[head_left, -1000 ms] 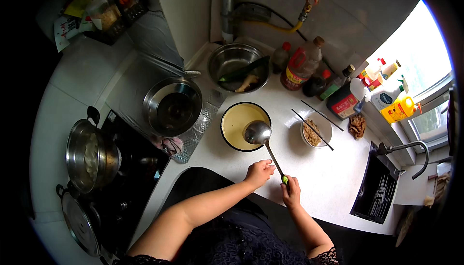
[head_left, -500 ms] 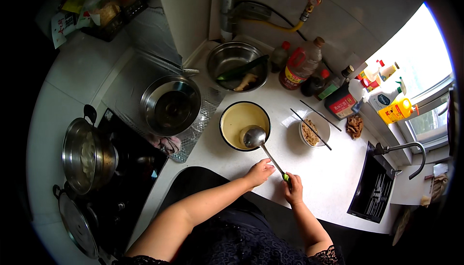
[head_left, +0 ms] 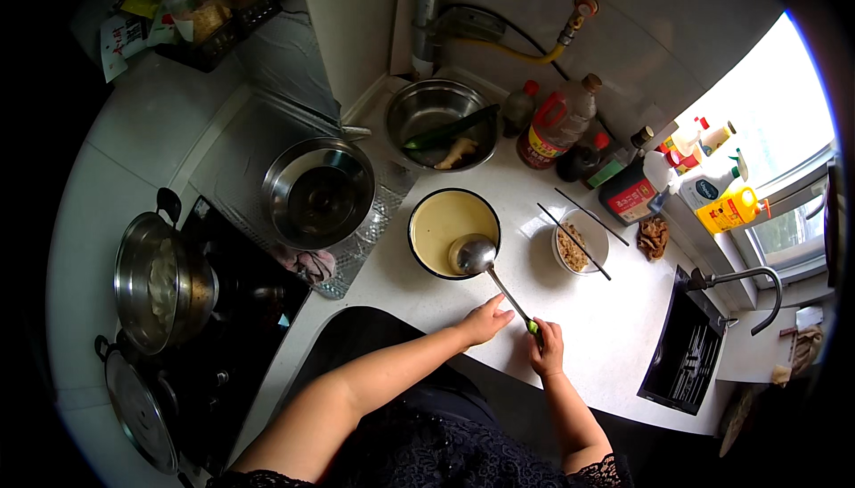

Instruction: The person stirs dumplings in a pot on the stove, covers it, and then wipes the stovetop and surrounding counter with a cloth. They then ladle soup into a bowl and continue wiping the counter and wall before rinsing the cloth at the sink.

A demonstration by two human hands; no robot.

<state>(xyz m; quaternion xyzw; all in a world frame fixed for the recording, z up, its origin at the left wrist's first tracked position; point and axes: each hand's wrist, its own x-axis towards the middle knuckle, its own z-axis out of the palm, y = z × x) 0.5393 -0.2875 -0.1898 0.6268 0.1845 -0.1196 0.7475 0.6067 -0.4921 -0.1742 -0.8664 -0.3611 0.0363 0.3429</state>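
Observation:
My right hand (head_left: 546,345) is closed around the green-and-black handle of a metal ladle (head_left: 504,288). The ladle's shiny round bowl lies over the near right part of a dark-rimmed enamel pot (head_left: 411,239); whether it touches the inside I cannot tell. Pale cream shows within the pot, and I cannot tell liquid from lining. Just left of the ladle handle, my left hand (head_left: 486,321) is held low by the counter's front edge, fingers loosely stretched and holding nothing. To the right of the pot stands a white bowl (head_left: 598,231) of light brown crumbly food, with two dark chopsticks (head_left: 591,217) across it.
Behind the pot, a steel basin (head_left: 397,105) holds a cucumber and a ginger root. Another steel bowl (head_left: 278,187) stands on foil at left, beside the stove with a steamer pot (head_left: 134,283). Bottles (head_left: 559,123) line the back right; a black sink (head_left: 684,350) is at right.
The whole view has shifted very slightly. My hands and the ladle keep nearly the same places relative to the pot.

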